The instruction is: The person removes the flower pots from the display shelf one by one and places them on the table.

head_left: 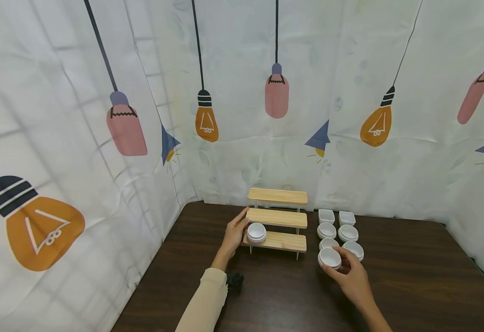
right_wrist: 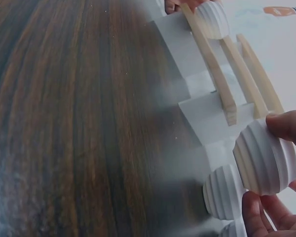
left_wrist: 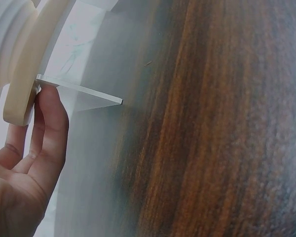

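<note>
A three-tier stand (head_left: 277, 217) with pale wooden boards on clear supports stands at the back of the table. My left hand (head_left: 232, 233) grips its left end; in the left wrist view the curled fingers (left_wrist: 52, 118) reach up under the wooden board (left_wrist: 22, 98), by the clear leg. One round white bowl (head_left: 256, 233) sits on the lowest board, at its left end. On the right, my right hand (head_left: 351, 279) pinches another round white bowl (head_left: 330, 258) with ribbed sides between thumb and fingers. In the right wrist view this ribbed bowl (right_wrist: 266, 158) hangs over the other bowls.
Right of the stand, several white dishes stand in two columns: round bowls (head_left: 348, 233) in front, two square dishes (head_left: 326, 216) at the back. The dark wooden table (head_left: 283, 295) runs back to a white curtain (head_left: 237, 170) printed with lamps.
</note>
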Demonstrator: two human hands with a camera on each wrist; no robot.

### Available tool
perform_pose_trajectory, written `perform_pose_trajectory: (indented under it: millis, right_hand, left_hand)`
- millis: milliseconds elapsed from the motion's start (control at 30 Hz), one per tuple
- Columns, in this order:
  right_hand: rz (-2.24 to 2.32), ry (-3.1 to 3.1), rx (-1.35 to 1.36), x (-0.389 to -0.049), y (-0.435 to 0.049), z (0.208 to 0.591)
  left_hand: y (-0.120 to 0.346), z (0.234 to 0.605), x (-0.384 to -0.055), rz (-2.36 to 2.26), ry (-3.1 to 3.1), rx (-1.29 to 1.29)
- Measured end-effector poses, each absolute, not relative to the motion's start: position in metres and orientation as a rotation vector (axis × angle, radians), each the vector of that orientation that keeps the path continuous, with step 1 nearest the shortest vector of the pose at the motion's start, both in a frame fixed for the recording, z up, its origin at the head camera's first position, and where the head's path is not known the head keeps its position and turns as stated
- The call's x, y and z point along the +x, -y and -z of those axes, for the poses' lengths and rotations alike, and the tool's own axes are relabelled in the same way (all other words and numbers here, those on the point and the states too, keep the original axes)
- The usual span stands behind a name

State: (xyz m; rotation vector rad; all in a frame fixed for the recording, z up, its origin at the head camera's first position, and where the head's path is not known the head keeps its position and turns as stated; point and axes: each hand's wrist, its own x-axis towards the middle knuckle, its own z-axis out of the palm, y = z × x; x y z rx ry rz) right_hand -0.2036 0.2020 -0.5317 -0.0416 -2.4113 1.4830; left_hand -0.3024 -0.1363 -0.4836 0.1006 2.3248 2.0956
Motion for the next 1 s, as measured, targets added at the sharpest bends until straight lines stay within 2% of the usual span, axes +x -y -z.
perform_pose_trajectory:
  millis: [1000]
  right_hand:
    - [-1.499,2.477,0.041,-0.204,-0.222,0.544]
  left_hand:
    - [0.137,0.483,-0.303,-2.090,-2.309,0.107]
